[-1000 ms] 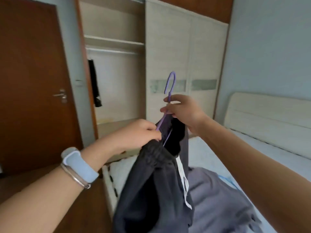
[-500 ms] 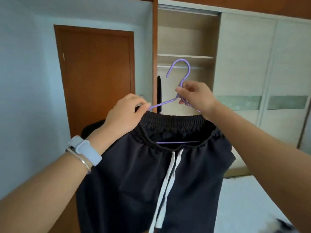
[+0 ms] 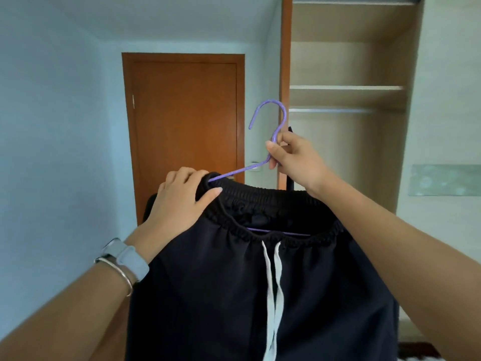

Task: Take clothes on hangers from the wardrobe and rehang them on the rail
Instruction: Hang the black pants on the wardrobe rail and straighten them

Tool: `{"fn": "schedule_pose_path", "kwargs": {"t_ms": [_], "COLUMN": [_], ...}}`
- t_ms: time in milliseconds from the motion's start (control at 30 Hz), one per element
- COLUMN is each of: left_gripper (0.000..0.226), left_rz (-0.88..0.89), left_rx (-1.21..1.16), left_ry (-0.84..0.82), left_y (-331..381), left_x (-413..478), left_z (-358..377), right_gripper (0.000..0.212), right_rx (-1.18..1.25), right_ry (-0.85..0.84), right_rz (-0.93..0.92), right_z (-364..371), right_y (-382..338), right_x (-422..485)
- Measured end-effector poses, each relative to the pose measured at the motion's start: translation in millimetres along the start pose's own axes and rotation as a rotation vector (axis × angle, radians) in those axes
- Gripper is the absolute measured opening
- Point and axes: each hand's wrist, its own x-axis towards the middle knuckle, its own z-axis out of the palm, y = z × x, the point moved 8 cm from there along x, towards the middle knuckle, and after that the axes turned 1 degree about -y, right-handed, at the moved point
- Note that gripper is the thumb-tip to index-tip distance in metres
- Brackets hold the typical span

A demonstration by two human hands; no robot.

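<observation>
I'm looking at a home here, a bedroom by the look of it: pale blue walls, a plain brown wooden door in a matching frame, and right beside it a built-in wardrobe standing open, with a shelf, a clothes rail under it and a light sliding panel. Black drawstring shorts on a purple hanger fit that too.
</observation>
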Motion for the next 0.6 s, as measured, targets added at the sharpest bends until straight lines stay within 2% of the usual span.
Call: {"fn": "schedule_pose_path", "kwargs": {"t_ms": [100,267,367,467,600], "left_gripper": [0.066,0.039,0.034,0.038,0.047], "left_rz": [0.023,-0.046,-0.064,-0.078,-0.062], "left_rx": [-0.04,-0.16,-0.255,-0.415,-0.619], "left_ry": [-0.029,-0.006,-0.016,-0.06,-0.196], "left_y": [-28.2,-61.9,-72.0,-80.2,-89.1], "left_x": [45.2,100.8,137.3,178.9,235.9], "left_z": [36.2,110.0,154.9,203.1,274.2], "right_gripper": [0.027,0.018,0.024,0.025,0.023], "right_rx": [-0.003,-0.077,-0.167,-0.207,-0.293], "right_ry": [0.006,-0.043,-0.04,-0.018,0.01], "right_rz": [-0.026,-0.033,-0.007,0.027,0.091], "right_z": [3.2,17.8,20.4,19.0,16.8], "right_y": [28.7,76.8,115.8,162.9,218.7], "right_x": [46.0,107.4,141.8,172.9,206.4]}}
